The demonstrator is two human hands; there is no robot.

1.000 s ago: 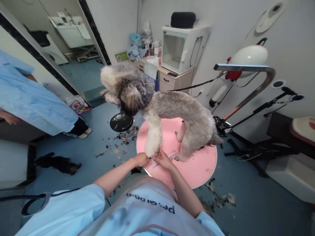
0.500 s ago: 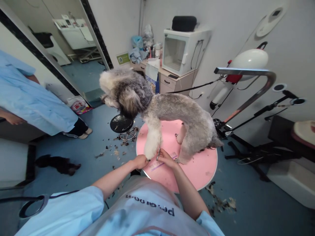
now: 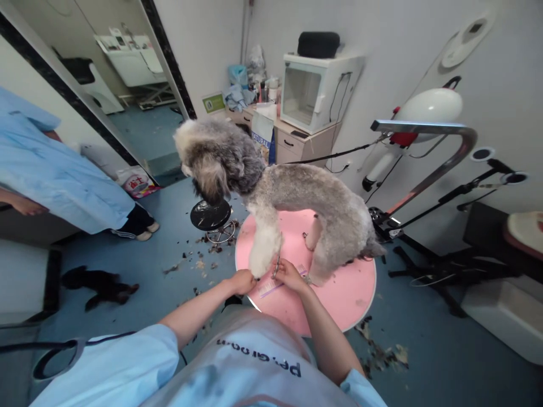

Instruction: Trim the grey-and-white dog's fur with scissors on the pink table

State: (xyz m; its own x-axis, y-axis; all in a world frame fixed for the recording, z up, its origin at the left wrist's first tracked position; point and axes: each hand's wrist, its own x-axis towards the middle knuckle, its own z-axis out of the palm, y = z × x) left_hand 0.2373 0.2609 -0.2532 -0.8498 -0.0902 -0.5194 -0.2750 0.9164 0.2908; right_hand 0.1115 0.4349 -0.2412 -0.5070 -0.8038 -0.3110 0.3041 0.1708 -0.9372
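Observation:
A grey and white curly-coated dog (image 3: 309, 183) stands on a round pink grooming table (image 3: 339, 299), its head to the left. My left hand (image 3: 243, 281) is closed at the foot of its pale front leg (image 3: 263, 249), fingers around the paw. In my right hand (image 3: 291, 275) are metal scissors (image 3: 277, 265), their blades pointing up along the back side of that leg. A flat purple and white comb-like strip (image 3: 269, 288) lies on the table beneath my hands. A dark lead (image 3: 331, 155) runs from the dog's neck to a metal grooming arm (image 3: 424, 129).
Clipped hair (image 3: 203, 260) litters the floor around a black stool (image 3: 211, 215). A small black dog (image 3: 102, 285) is on the floor at left, near a person in a blue smock (image 3: 72, 169). A white cabinet (image 3: 316, 93) stands on a drawer unit (image 3: 288, 144) behind.
The dog's head has shifted slightly right and turned more away. The scissors have tipped a little to the right beside the leg. The small black dog has moved its legs.

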